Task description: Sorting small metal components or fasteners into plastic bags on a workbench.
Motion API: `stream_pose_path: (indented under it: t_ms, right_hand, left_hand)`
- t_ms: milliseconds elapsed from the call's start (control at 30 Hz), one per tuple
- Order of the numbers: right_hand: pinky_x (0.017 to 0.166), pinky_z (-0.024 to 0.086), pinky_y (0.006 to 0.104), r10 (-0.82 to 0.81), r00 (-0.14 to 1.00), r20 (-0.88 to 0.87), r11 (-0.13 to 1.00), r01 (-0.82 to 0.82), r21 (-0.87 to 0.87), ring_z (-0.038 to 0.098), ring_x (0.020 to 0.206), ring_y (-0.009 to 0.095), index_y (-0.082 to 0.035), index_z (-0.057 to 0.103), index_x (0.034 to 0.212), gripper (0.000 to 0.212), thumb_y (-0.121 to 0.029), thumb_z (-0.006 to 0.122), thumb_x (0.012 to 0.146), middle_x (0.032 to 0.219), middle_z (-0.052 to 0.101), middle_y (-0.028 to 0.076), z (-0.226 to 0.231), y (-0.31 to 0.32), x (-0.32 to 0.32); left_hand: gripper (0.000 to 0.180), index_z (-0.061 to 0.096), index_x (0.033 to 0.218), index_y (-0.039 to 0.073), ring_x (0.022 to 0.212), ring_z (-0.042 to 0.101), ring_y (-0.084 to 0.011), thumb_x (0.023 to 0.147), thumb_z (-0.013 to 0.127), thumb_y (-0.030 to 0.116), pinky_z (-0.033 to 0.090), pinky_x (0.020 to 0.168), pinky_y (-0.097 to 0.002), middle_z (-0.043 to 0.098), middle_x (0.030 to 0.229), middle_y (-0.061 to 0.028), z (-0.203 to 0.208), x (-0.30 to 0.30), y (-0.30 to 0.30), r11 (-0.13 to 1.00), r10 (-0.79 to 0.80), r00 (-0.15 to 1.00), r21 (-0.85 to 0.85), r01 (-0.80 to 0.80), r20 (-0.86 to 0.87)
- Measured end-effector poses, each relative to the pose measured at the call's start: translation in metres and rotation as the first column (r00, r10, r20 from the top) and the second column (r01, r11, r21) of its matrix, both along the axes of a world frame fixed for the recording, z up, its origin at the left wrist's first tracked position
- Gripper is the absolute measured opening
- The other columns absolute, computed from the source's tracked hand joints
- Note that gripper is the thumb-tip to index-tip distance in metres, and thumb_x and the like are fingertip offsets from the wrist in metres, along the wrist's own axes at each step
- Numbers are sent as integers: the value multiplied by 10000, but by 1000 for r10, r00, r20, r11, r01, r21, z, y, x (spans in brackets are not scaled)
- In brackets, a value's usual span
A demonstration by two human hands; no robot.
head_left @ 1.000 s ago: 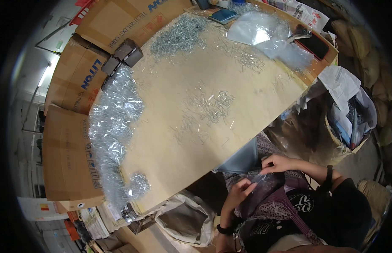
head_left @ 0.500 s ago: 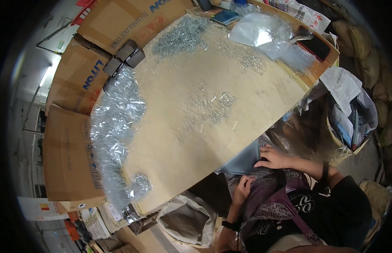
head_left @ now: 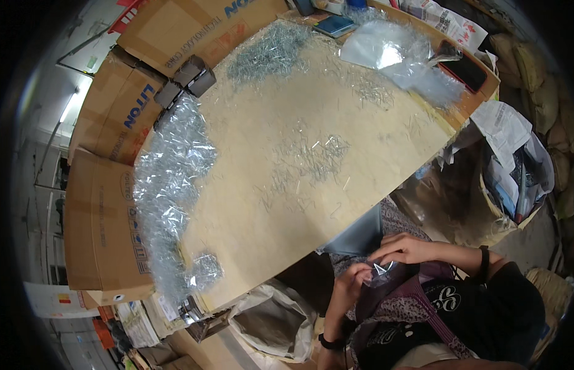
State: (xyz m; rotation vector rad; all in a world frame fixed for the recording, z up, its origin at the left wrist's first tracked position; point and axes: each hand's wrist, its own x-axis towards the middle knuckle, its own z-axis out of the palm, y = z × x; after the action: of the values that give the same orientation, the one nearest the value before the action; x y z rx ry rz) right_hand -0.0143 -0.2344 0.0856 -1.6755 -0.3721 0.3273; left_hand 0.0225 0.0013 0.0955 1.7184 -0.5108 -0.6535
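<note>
Over my lap, past the table's near edge, both hands are at a small clear plastic bag [head_left: 382, 273] with a bright glint on it. My left hand [head_left: 353, 280] has its fingers closed on the bag's left side. My right hand [head_left: 400, 248] bends over its upper side, fingers closed on it. What the bag holds is too small to make out. Just beyond my hands, a grey tray-like thing [head_left: 359, 235] sticks out from under the table edge. Thin, shiny metal wire pieces [head_left: 321, 154] lie scattered on the wooden table [head_left: 243, 234].
A long heap of shiny clear packets [head_left: 173, 172] runs down the table's left side. A pile of wire pieces [head_left: 268, 55] lies far back, with clear plastic bags [head_left: 385, 52] and a phone [head_left: 466, 71] at right. Cardboard boxes [head_left: 105, 222] wall the left. An open sack [head_left: 271, 320] stands below.
My right hand has drawn back from the grey tray-like thing toward my left hand. The clear bag now shows between both hands. The view has shifted slightly.
</note>
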Motion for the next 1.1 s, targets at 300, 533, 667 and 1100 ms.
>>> stream_pose_path:
  t_ms: [300, 533, 667, 1100]
  right_hand:
    - [718, 381, 300, -79, 979, -187, 989, 101, 112, 503, 782, 140, -17, 590, 773, 233, -203, 697, 866, 783, 503, 32, -12, -13, 4]
    - [819, 308, 366, -86, 973, 213, 851, 183, -493, 504, 875, 233, -118, 565, 854, 242, -341, 658, 860, 840, 495, 49, -58, -13, -10]
    - [824, 316, 374, -223, 942, 252, 824, 320, -467, 502, 863, 270, -78, 510, 905, 288, -342, 624, 885, 850, 497, 89, -64, 1, -3]
    - [1105, 259, 481, 115, 572, 812, 570, 632, -526, 390, 1322, 289, -170, 575, 1257, 479, -468, 551, 884, 1354, 511, 94, 52, 3, 147]
  left_hand:
    - [135, 615, 908, -24, 649, 562, -130, 891, 627, 110, 463, 619, -294, 611, 747, -73, -26, 7, 3, 996, -9, 1000, -87, 10, 11]
    - [145, 603, 891, -24, 678, 608, -302, 857, 662, 104, 469, 631, -364, 618, 773, -172, -65, 2, -7, 975, -30, 977, 219, -17, 211]
    - [132, 627, 928, 20, 803, 639, -351, 884, 632, 144, 487, 694, -404, 636, 859, -167, -83, -3, -9, 970, 37, 959, 219, -101, 282]
    - [222, 691, 1010, 54, 832, 652, -296, 792, 727, 62, 521, 738, -354, 685, 941, -124, -70, -11, -21, 992, 93, 905, 40, -120, 414]
